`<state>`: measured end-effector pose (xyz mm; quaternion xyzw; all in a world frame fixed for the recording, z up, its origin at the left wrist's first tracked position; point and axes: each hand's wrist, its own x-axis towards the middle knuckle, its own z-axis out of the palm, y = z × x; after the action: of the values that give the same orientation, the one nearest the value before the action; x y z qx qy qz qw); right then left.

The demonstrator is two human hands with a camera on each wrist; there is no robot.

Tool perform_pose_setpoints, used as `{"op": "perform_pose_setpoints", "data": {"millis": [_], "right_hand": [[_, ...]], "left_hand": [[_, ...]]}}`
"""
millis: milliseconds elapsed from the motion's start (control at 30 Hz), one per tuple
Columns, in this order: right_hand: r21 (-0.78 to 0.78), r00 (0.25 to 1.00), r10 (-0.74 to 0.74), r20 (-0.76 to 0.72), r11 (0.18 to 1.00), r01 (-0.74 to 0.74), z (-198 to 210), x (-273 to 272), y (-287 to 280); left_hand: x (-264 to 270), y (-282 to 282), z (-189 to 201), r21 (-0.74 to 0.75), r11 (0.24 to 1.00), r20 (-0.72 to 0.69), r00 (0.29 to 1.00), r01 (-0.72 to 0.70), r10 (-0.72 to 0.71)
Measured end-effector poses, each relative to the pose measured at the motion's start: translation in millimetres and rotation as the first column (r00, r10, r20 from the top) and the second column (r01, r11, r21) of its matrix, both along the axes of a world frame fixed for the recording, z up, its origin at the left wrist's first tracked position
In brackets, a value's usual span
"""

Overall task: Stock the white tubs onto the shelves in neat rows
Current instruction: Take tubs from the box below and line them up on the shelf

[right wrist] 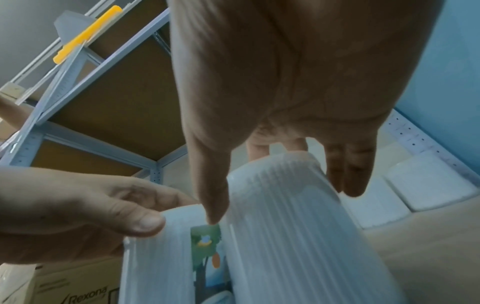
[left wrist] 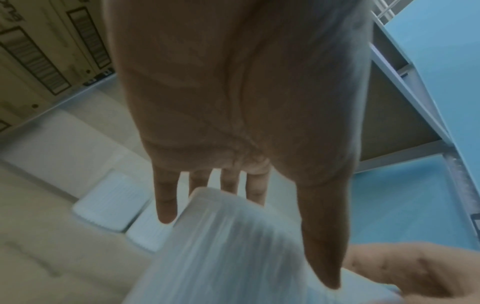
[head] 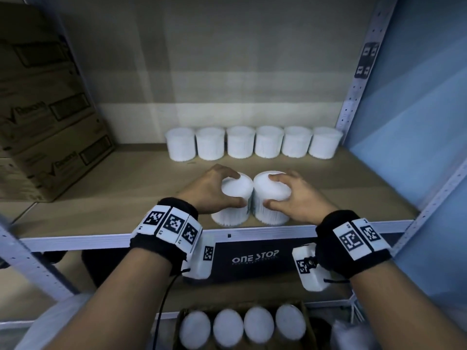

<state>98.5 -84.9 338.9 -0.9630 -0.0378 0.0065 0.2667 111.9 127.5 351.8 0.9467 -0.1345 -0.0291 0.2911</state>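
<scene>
Two white ribbed tubs stand side by side, touching, near the front edge of the wooden shelf [head: 121, 198]. My left hand [head: 238, 189] grips the left tub [head: 228, 218] from above, thumb at the front and fingers over the back. The right hand [head: 270, 190] grips the right tub [head: 271, 219] the same way. In the left wrist view my left hand [left wrist: 246, 246] spans its tub [left wrist: 221, 263]. The right wrist view shows my right hand [right wrist: 281, 205] around its tub [right wrist: 298, 257], next to the left tub's coloured label [right wrist: 205, 244]. A row of several tubs [head: 254, 142] lines the back.
Stacked cardboard boxes [head: 43, 127] fill the shelf's left end. A grey upright [head: 353, 92] and blue wall [head: 417, 122] bound the right. Below, a black "ONE STOP" box [head: 255, 258] lies on the lower shelf, and an open carton [head: 240, 327] holds several more tubs.
</scene>
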Motion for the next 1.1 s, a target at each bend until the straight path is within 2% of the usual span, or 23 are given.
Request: {"op": "perform_pose_setpoints", "data": {"millis": [100,200,333,533,700,1100], "right_hand": [[-0.079,0.999,0.011,0.042,0.997,-0.008,9.2,-13.7,0.1],[-0.113,0.991,0.042,0.126,0.993,-0.027,19.5,-22.2,2.4],[-0.19,0.987,0.121,0.107,0.977,-0.099,23.5,-25.3,5.9],[-0.191,0.982,0.101,0.159,0.979,-0.07,21.4,-25.2,8.5],[-0.165,0.982,0.072,0.173,0.985,-0.043,18.3,-17.5,1.3],[-0.118,0.978,-0.068,0.195,0.989,0.093,13.2,36.2,-45.1]], "left_hand": [[-7.2,6.2,7.8,0.049,0.998,0.039,0.999,0.035,-0.037],[-15.1,12.1,18.5,0.03,0.999,0.116,0.993,0.014,-0.017],[-27.0,9.2,21.2,0.121,0.993,0.097,0.995,0.013,-0.025],[-31.4,-0.1,16.2,0.116,0.993,0.162,0.987,-0.018,-0.001],[-22.0,-10.7,14.1,0.121,0.993,0.152,0.988,0.0,-0.019],[38.3,-68.3,12.3,0.131,0.989,0.197,0.976,0.072,-0.097]]}}
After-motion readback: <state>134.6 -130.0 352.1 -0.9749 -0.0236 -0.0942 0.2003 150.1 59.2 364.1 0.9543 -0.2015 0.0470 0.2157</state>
